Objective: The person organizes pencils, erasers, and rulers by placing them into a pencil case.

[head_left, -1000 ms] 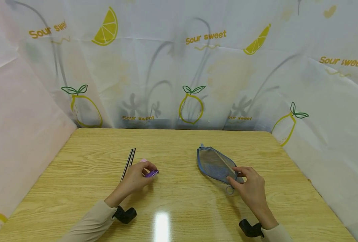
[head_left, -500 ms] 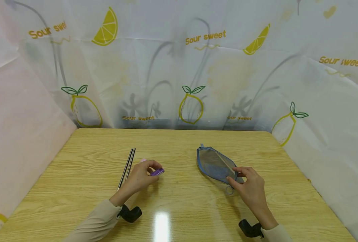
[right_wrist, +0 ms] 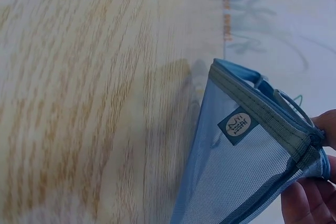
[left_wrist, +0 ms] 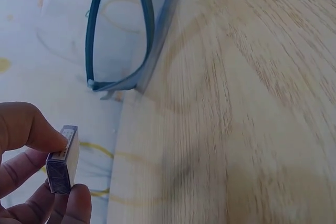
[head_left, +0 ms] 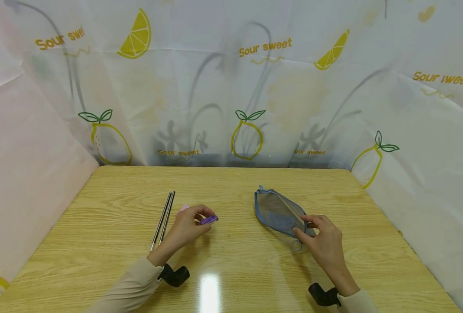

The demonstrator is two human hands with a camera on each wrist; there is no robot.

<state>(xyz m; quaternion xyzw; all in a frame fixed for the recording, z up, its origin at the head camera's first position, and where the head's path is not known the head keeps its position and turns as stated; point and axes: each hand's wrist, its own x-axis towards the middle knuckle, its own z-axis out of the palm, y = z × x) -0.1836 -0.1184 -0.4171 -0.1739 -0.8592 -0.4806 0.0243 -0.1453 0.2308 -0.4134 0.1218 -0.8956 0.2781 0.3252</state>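
Lemon-printed sheeting rises behind and beside a wood-grained bench in the head view. On the bench, two slim dark rods lie side by side, with a pink item partly hidden behind the left hand. That hand pinches a small purple box, lifted clear of the bench. Well apart from it, the right hand grips the near end of a blue mesh pouch, from which a pull ring hangs.

From the left wrist, the box sits between the thumb above and the fingers below, not touching the pouch; the pouch's mouth is spread into a wide loop.

From the right wrist, thumb and fingers clasp a corner of the pouch's edge, and a label shows on the mesh.

Judging by this, opening the pouch and picking up the box are done. The two have yet to be brought together, and the rods and pink item lie unheld. Whether the pouch contains anything, I cannot tell.
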